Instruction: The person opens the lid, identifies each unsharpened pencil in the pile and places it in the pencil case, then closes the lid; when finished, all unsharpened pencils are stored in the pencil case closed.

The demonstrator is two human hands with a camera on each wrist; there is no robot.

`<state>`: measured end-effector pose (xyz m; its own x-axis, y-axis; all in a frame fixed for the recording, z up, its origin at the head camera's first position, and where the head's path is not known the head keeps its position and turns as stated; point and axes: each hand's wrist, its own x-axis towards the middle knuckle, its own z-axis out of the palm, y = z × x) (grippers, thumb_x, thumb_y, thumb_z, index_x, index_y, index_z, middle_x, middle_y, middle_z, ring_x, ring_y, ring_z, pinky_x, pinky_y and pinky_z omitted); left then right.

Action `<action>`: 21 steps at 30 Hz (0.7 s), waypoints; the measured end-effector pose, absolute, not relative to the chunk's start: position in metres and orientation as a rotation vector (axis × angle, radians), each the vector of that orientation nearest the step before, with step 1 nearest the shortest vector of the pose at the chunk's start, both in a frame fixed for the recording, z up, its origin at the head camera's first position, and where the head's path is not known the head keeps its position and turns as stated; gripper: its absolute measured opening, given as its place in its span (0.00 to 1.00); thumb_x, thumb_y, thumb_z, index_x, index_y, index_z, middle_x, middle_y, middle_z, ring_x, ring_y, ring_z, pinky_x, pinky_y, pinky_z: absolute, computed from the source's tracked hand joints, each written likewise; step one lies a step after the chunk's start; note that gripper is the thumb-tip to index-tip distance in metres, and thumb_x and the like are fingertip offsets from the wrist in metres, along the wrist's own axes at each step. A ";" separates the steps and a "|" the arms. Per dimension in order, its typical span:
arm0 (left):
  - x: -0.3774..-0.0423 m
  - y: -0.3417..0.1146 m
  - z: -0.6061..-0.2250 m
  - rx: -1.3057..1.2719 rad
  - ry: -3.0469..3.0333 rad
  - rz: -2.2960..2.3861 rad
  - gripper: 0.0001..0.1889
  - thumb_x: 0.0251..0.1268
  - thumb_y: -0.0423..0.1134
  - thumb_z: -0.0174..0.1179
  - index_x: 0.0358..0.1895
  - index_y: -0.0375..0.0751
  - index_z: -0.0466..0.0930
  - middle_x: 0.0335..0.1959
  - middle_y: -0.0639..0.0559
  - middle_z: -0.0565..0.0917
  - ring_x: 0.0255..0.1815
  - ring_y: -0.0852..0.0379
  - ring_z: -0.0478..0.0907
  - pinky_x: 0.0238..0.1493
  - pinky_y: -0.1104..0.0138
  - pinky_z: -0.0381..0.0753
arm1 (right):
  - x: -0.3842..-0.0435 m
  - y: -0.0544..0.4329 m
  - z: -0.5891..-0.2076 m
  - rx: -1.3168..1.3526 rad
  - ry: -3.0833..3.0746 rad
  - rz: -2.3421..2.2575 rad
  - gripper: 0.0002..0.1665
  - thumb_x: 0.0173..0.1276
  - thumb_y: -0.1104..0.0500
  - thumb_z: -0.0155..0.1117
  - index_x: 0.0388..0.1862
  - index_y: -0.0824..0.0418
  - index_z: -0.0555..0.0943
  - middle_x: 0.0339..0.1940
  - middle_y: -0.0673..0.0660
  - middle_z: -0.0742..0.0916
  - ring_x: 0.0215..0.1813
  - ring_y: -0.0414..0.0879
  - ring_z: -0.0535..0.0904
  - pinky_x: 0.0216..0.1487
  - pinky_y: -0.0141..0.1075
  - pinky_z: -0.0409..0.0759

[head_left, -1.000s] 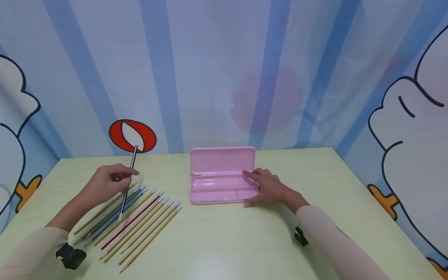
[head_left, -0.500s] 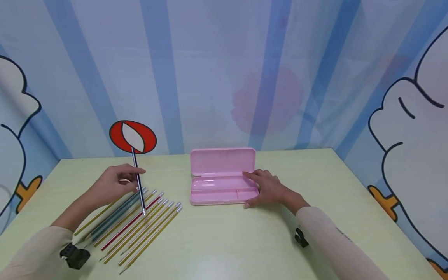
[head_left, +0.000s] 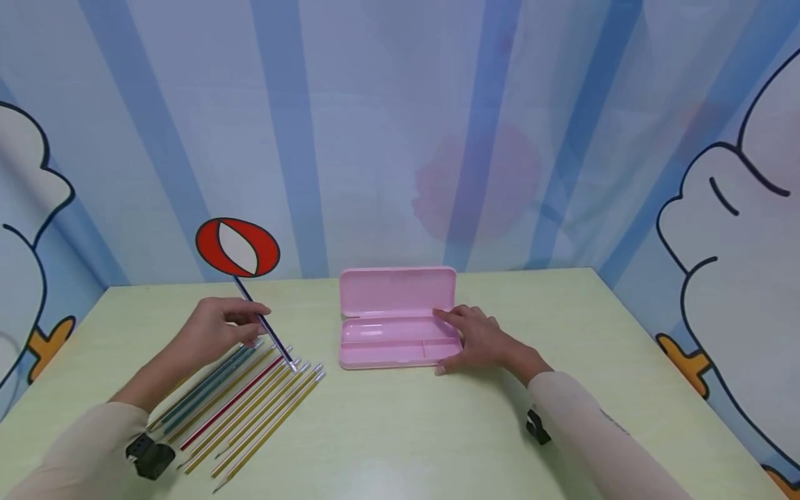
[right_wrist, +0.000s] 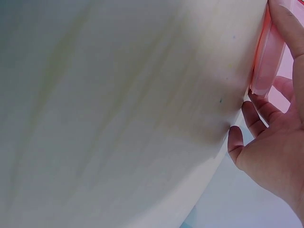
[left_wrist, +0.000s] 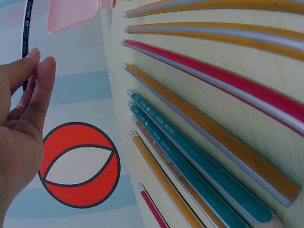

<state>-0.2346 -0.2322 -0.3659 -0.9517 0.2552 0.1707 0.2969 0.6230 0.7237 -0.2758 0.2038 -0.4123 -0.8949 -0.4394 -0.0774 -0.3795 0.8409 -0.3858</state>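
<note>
My left hand (head_left: 215, 330) pinches a dark pencil with silver stripes (head_left: 278, 344) between thumb and fingers. The pencil slants over the row, its eraser end down to the right. In the left wrist view that pencil (left_wrist: 26, 28) shows only partly behind the fingers. A pink pencil case (head_left: 398, 292) stands with its lid raised at the table's middle, its divided tray bare. My right hand (head_left: 481, 340) grips the case's right end, thumb at the front corner and a finger at the hinge side. The right wrist view shows the case wall (right_wrist: 268, 66) within the fingers.
Several pencils lie side by side under the left hand: yellow ones (head_left: 269, 430), teal ones (head_left: 212, 389) and a red one (head_left: 228, 403). Another red pencil (left_wrist: 149, 204) shows in the left wrist view. A printed curtain (head_left: 375, 139) hangs behind the pale table (head_left: 400, 437).
My left hand has moved right over the pencils, and the dark pencil has swung so its eraser end points to the lower right. The right hand and the case have stayed put.
</note>
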 end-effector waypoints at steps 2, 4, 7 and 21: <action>-0.235 -0.229 -0.366 -0.467 -2.784 -1.252 0.14 0.63 0.26 0.64 0.52 0.28 0.83 0.36 0.37 0.87 0.28 0.47 0.85 0.33 0.70 0.84 | -0.276 0.204 -0.413 -0.649 2.859 -0.546 0.63 0.47 0.33 0.77 0.80 0.50 0.61 0.75 0.64 0.69 0.73 0.61 0.62 0.67 0.61 0.63; -0.237 -0.225 -0.366 -0.457 -2.789 -1.236 0.13 0.63 0.27 0.64 0.51 0.27 0.83 0.36 0.37 0.88 0.27 0.48 0.85 0.32 0.70 0.84 | -0.276 0.204 -0.413 -0.656 2.862 -0.545 0.63 0.47 0.33 0.77 0.80 0.50 0.61 0.74 0.64 0.69 0.73 0.61 0.63 0.66 0.61 0.64; -0.239 -0.218 -0.367 -0.435 -2.807 -1.214 0.13 0.63 0.28 0.65 0.50 0.28 0.84 0.35 0.38 0.88 0.26 0.51 0.83 0.30 0.70 0.83 | -0.276 0.205 -0.414 -0.663 2.867 -0.546 0.63 0.47 0.33 0.78 0.79 0.50 0.61 0.73 0.63 0.70 0.72 0.61 0.64 0.65 0.60 0.65; -0.246 -0.186 -0.365 -0.467 -2.782 -0.933 0.12 0.58 0.31 0.70 0.46 0.36 0.89 0.36 0.44 0.90 0.27 0.54 0.80 0.26 0.72 0.79 | -0.276 0.205 -0.413 -0.672 2.874 -0.546 0.63 0.47 0.33 0.78 0.79 0.51 0.62 0.73 0.63 0.71 0.71 0.60 0.65 0.64 0.59 0.66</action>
<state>-0.2461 -0.1864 -0.3648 -0.9364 0.2389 0.2571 0.3456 0.7552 0.5570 -0.2758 0.2050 -0.4134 -0.8903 -0.4524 -0.0528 -0.4015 0.8343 -0.3778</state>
